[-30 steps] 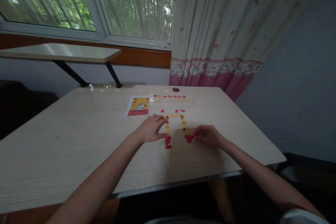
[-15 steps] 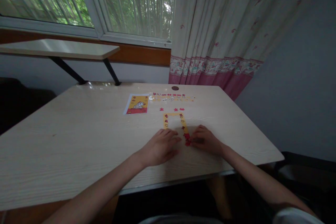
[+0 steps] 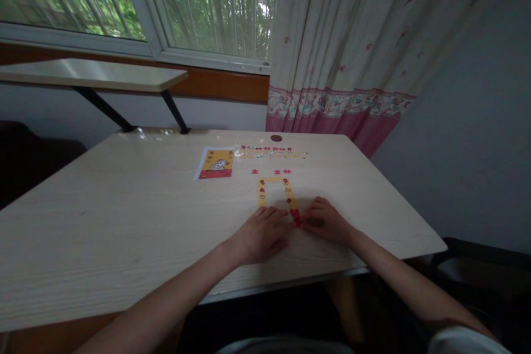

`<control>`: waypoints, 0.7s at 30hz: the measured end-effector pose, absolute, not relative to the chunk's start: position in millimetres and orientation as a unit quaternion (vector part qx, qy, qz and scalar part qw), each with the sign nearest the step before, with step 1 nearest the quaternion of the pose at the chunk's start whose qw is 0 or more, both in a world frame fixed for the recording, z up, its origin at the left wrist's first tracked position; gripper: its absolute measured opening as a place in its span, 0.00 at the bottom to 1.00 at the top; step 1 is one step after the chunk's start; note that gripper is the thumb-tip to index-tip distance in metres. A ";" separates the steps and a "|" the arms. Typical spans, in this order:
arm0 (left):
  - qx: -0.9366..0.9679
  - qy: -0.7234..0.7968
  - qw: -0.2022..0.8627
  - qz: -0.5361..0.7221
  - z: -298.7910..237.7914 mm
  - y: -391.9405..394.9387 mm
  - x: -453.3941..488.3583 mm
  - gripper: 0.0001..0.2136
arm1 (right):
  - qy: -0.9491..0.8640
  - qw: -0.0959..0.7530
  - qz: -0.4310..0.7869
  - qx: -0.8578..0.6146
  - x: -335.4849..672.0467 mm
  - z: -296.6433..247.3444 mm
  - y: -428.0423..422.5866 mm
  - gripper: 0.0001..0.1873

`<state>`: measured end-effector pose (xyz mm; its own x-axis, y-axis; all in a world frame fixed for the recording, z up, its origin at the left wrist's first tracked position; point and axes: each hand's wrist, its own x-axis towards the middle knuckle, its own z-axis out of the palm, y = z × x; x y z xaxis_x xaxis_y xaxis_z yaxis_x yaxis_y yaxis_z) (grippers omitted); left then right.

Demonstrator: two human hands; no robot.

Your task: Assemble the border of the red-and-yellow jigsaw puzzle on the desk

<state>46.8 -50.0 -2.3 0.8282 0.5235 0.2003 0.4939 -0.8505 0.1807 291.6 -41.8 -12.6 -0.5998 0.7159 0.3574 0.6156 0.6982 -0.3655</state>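
A partly built jigsaw frame [image 3: 274,189], yellow with red spots, lies on the pale wooden table [image 3: 124,221]. My left hand [image 3: 262,233] rests on the table over the frame's near left part, fingers curled toward its lower right corner. My right hand [image 3: 326,221] lies palm down beside it, fingertips pressed on red pieces [image 3: 296,218] at that corner. The two hands nearly touch there. Whether either hand pinches a piece is hidden by the fingers.
A reference picture card [image 3: 216,164] lies at the back left of the frame. A row of loose pieces [image 3: 271,152] and a few red pieces [image 3: 277,171] sit behind the frame. A round hole [image 3: 276,138] marks the table's far edge. A curtain [image 3: 352,44] hangs at the right.
My left hand slid from the frame's left side down to its near edge, toward the right hand. My right hand moved slightly left to the frame's lower right corner.
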 end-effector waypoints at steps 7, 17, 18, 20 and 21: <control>0.953 0.274 0.057 0.119 -2.3 -51.2 47.1 0.17 | -0.897 0.260 0.098 -0.343 291.5 -15.3 -42.4 0.06; 0.952 0.270 0.069 0.127 -3.7 -49.7 44.7 0.19 | -0.907 0.219 0.114 -0.342 291.1 -8.7 -41.0 0.06; 0.950 0.270 0.075 0.134 -2.1 -47.0 41.4 0.20 | -0.906 0.220 0.118 -0.342 291.5 -7.6 -39.7 0.07; 0.946 0.275 0.088 0.149 1.6 -37.9 31.0 0.22 | -0.905 0.228 0.117 -0.340 293.2 -5.2 -34.8 0.08; 0.942 0.284 0.090 0.155 3.6 -31.7 24.4 0.22 | -0.906 0.229 0.113 -0.339 294.4 -4.0 -30.8 0.09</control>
